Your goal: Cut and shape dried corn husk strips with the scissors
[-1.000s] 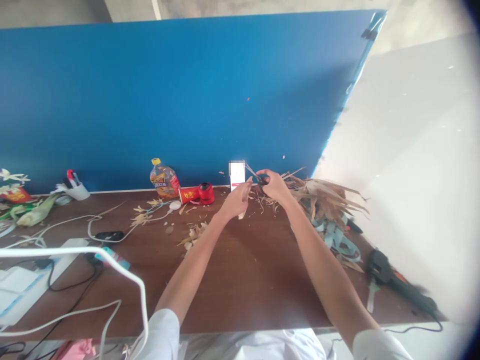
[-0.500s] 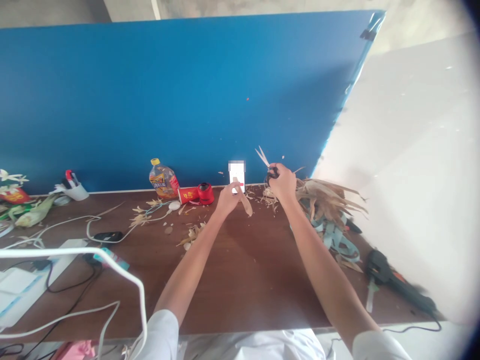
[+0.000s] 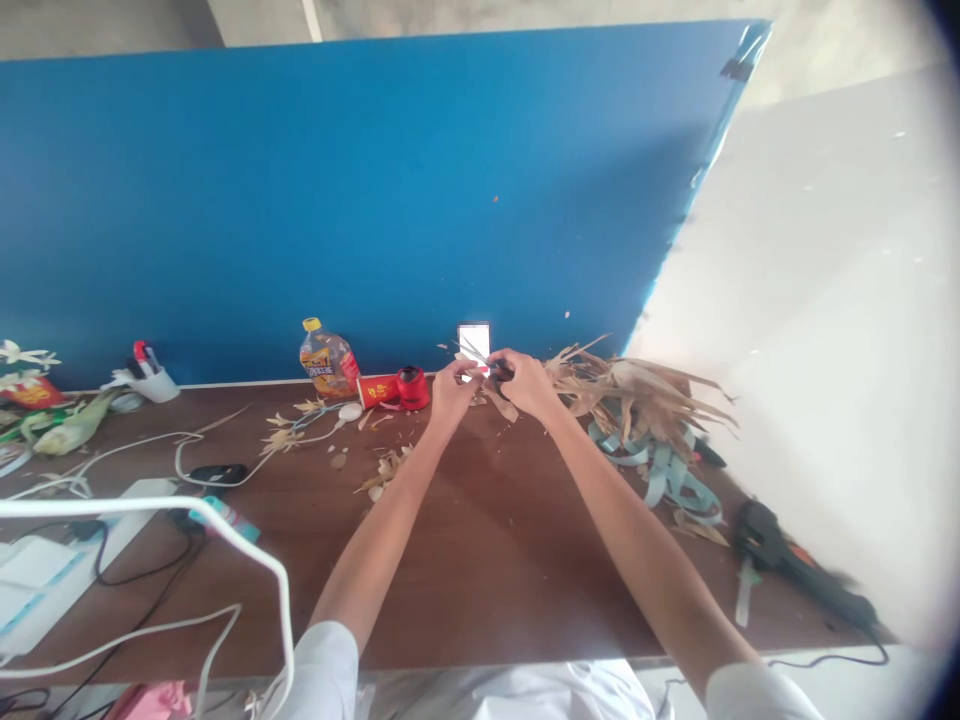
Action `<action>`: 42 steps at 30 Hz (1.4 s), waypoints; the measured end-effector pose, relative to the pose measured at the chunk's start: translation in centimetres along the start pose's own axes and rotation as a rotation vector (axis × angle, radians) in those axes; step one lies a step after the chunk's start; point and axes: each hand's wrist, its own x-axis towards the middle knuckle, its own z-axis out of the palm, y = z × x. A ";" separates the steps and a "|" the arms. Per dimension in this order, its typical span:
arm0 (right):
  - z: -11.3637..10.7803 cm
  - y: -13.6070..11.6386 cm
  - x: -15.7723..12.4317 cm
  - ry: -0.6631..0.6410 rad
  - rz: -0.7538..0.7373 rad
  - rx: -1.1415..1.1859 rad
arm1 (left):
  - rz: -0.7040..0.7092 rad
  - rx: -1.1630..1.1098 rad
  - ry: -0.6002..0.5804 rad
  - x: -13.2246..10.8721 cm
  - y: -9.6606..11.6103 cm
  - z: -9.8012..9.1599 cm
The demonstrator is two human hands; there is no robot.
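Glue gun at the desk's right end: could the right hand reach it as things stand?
Probably yes, once the right hand lets go of the scissors: only loose teal strips lie between it and the glue gun.

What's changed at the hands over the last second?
The right hand moved left toward the left hand, and its scissors tipped from pointing up to pointing left, blades now by the left hand. The left hand still holds the dried husk strip; nothing was let go. The husk pile and glue gun stayed put.
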 end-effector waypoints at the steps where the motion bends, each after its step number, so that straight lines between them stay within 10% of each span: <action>1: 0.0 -0.1 0.0 -0.002 0.000 -0.022 | -0.004 0.001 -0.001 0.0 0.1 0.0; 18: 0.1 -0.8 -0.1 0.012 0.090 0.336 | -0.116 -0.371 -0.010 -0.2 0.9 0.5; 42: 0.3 0.2 0.3 0.043 0.128 0.346 | -0.067 -0.294 -0.038 0.0 0.0 0.6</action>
